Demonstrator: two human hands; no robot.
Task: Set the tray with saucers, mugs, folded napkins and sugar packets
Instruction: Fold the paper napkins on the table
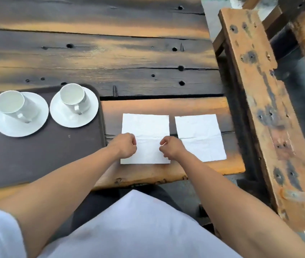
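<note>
I see a dark brown tray [36, 155] at about 9 o'clock on the wooden surface [110, 62]. Two white saucers sit on the far part of the tray, side by side and very close. The left saucer [4, 125] holds a white mug [14, 105], and the right saucer [64, 118] holds another white mug [73, 98]. Both mugs look empty, and their handles point toward me.

Just beside the tray, at about 3 o'clock from it, a white napkin [146, 125] lies flat and open on the surface. A crease runs across its middle. A second white napkin [200, 136] lies flat just to the right of the first one, with a thin gap between them.

Both of my hands rest on the first napkin. My left hand [124, 146] is on its left edge, with the fingers curled in tight and narrow. My right hand [170, 148] is on its right edge, with the fingers curled in too. They seem to pinch the paper near the crease, but I cannot tell for sure.

I do not see any sugar packets.

At about 2 o'clock a worn wooden bench [256, 90] stands past the edge of the surface.
</note>
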